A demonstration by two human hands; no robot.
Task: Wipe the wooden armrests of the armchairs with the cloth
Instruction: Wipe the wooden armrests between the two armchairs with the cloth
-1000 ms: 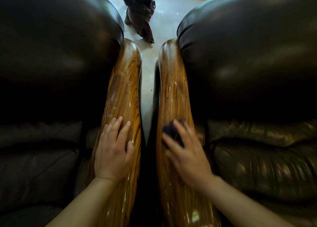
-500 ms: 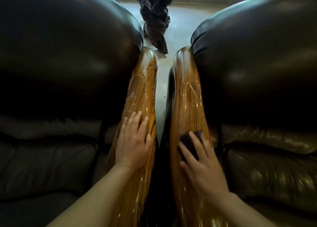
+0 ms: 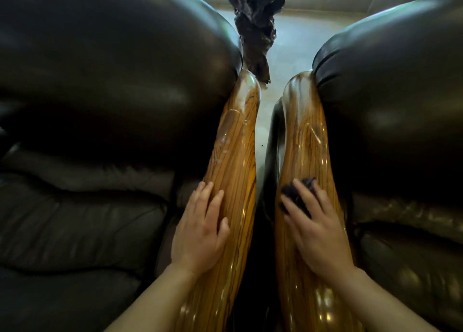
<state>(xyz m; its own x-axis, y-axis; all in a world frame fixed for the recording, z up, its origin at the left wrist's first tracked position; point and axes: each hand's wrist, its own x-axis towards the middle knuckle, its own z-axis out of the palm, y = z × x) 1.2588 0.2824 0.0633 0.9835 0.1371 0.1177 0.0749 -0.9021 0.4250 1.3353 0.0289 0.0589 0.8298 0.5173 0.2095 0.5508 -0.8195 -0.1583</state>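
Right hand (image 3: 318, 234): grip is flat, fingers spread, palm down, pinning a small dark cloth (image 3: 299, 192) onto the right armrest (image 3: 303, 141). The cloth pokes out between and ahead of the fingertips; most of it is hidden under the hand. It's a press rather than a pinch.

Left hand (image 3: 198, 234): empty, grip open and relaxed, fingers together and laid flat on the left armrest (image 3: 233, 161). Looks like bracing only, with no cloth under it that I can see.

Both hands sit about mid-length on their armrests, side by side across the narrow gap between the two armchairs. Dark leather backs bulge over the far ends of both rests: left chair (image 3: 112, 81), right chair (image 3: 390, 93).

Progress, judged from surfaces only:
- Right armrest: glossy with streaky highlights ahead of and behind the hand. Can't tell wiped from plain varnish. I'd call it mid-pass.
- Left armrest: whitish smears and spots on the far stretch near the rounded tip. Probably not wiped yet.
- Outer armrests of both chairs are out of view, status unknown.

Left to do, my estimate: finish the right rest out to the far tip, then move the cloth over to the left one and clear those smears.

A dark gnarled object (image 3: 255, 26) stands on the floor (image 3: 295, 43) beyond the gap; not involved.
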